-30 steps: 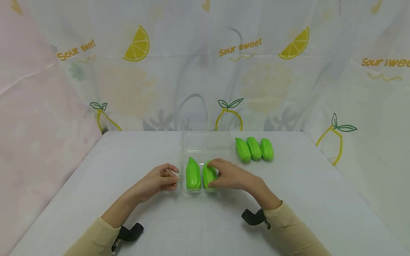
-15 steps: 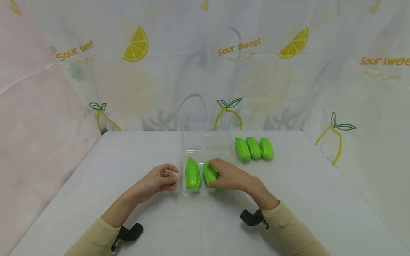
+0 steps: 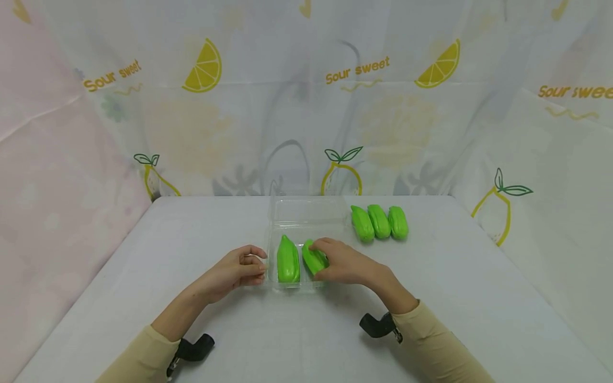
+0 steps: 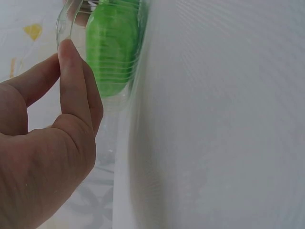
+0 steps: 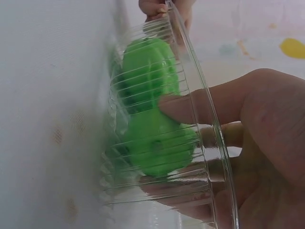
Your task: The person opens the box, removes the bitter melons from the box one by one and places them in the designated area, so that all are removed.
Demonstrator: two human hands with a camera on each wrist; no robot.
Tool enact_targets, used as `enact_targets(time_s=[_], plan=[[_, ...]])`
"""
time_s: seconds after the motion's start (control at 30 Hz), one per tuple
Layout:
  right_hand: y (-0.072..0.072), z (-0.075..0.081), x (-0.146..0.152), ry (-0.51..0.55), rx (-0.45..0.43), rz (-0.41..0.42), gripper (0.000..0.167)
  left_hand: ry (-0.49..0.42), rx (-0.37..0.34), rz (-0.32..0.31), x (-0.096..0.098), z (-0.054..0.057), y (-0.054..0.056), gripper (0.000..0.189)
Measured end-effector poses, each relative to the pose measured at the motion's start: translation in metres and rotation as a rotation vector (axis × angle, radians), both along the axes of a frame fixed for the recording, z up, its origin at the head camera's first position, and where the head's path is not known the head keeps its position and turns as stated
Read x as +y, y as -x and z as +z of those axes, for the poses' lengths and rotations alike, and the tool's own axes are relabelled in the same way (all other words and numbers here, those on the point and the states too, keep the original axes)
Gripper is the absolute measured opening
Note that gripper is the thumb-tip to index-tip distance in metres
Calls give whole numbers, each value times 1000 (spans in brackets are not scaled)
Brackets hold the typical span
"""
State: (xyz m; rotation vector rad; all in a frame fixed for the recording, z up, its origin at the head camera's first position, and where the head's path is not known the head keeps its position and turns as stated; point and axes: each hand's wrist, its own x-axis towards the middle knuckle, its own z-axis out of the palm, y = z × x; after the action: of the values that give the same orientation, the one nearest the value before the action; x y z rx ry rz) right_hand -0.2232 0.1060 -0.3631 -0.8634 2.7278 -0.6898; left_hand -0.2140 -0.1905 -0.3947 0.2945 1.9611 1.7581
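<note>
A clear plastic clamshell container lies with its lid folded back, away from me. At its left edge my left hand pinches the rim between thumb and fingertips, as the left wrist view shows. One glossy green ridged fruit with a pointed tip lies in the left part of the container. To its right, my right hand holds a second green fruit, thumb on the near side and fingers on the far side. In the right wrist view this held fruit shows through the container's ribbed wall.
Three more green fruits lie side by side at the back right, just beyond the container. White cloth covers the table. A printed curtain stands behind it. Each forearm carries a black wrist mount.
The fruit in my right hand has turned slightly, its far end leaning left and its near end shifting right. My left hand stays at the container's edge.
</note>
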Motion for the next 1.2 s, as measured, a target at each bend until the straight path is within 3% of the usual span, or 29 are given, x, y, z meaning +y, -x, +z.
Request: enact_targets(time_s=[0.6,1.2], plan=[[2,2,2,-6,42,54,60,3,3,2,0,1,-1,50],[-1,14,8,-2,51,50,62,4,10,-7,0,2,-1,50]])
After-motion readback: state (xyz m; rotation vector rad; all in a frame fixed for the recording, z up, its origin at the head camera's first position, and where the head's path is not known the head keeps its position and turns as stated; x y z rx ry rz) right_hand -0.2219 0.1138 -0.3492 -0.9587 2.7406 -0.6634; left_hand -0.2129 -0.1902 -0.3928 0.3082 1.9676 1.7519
